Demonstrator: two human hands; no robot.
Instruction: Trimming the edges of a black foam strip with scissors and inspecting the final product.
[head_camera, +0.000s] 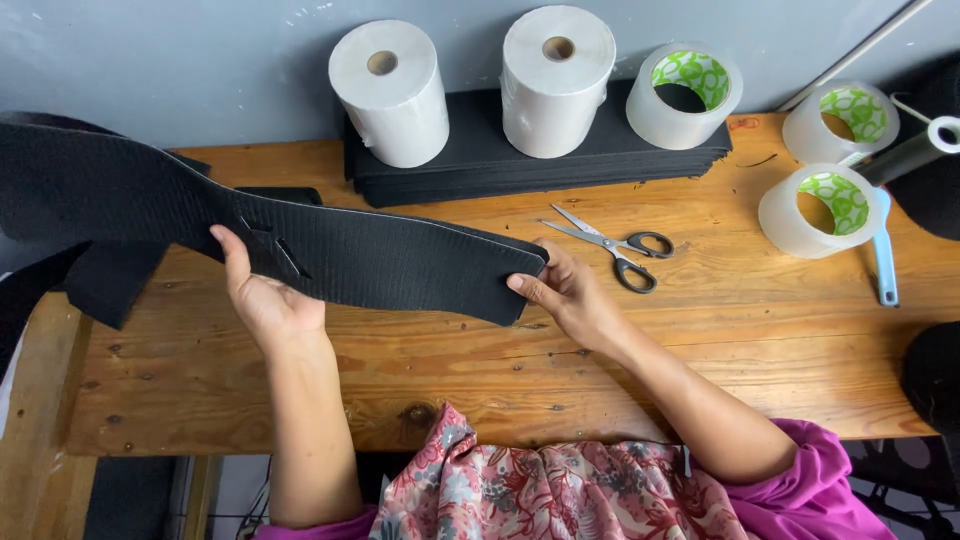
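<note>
Here I hold the long black ribbed fabric band (380, 262) stretched above the wooden table (700, 340); left hand (262, 295) and right hand (570, 295) fingers grip it, while the black-handled scissors (615, 245) lie untouched.

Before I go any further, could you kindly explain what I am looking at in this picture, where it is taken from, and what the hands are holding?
There is no machine here: these are one person's two bare hands, filmed by a camera worn on the head and looking down. The left hand and the right hand hold a long black fabric strip stretched between them above a wooden table. On the table lie scissors with black handles, beside the right hand. At the back, two white paper rolls stand on a stack of black sheets, and a clear tape roll leans there. Two more tape rolls and a light blue handle lie to the right.
</note>
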